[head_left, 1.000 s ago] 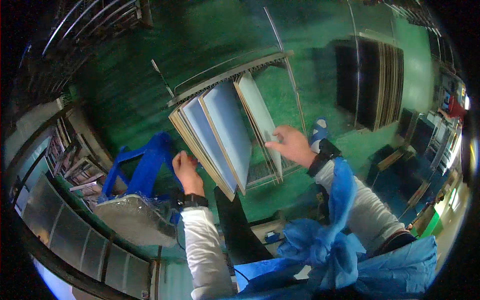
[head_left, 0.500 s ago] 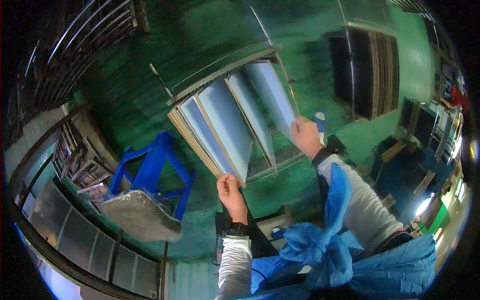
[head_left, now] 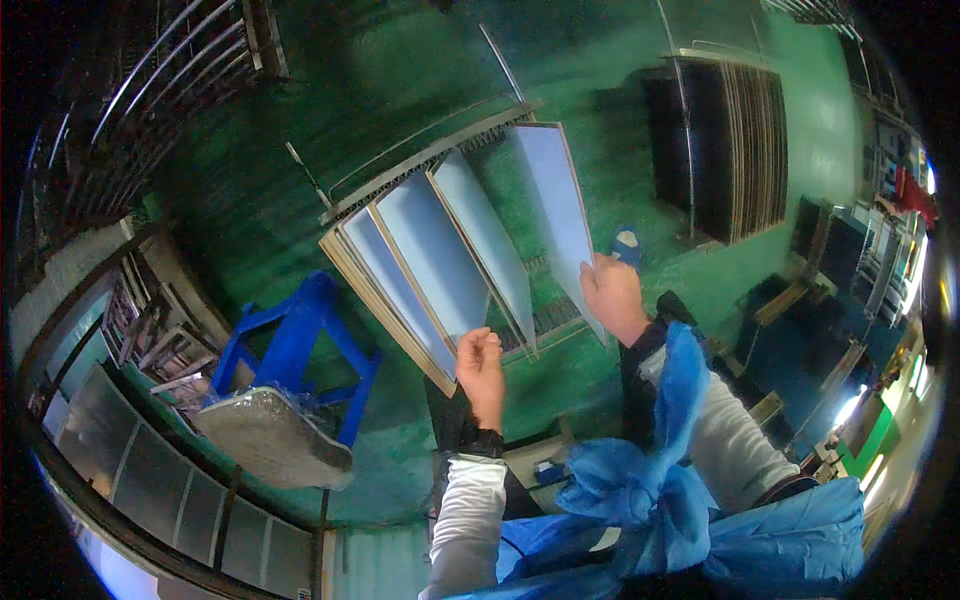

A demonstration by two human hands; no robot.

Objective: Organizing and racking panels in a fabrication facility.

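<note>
Several thin pale-blue panels (head_left: 430,250) with brown edges stand on end in a slotted rack (head_left: 430,160) on the floor before me. My right hand (head_left: 613,297) grips the near lower edge of the rightmost panel (head_left: 552,215), which leans apart from the others. My left hand (head_left: 480,375) has its fingers curled together at the near lower corner of another panel (head_left: 430,255); that corner is hidden behind the fingers. Between them stands one more panel (head_left: 485,235), touched by neither hand.
A blue stand (head_left: 300,335) with a plastic-wrapped grey top (head_left: 272,440) is at the left. A stack of dark panels (head_left: 715,150) stands at the far right. Metal racks (head_left: 150,90) fill the far left, and a blue-covered foot (head_left: 626,246) shows beyond my right hand.
The rightmost panel has swung further from its neighbours with my right hand, which moved slightly nearer me. My left hand has shifted a little right and away from me. The whole view has tilted slightly.
</note>
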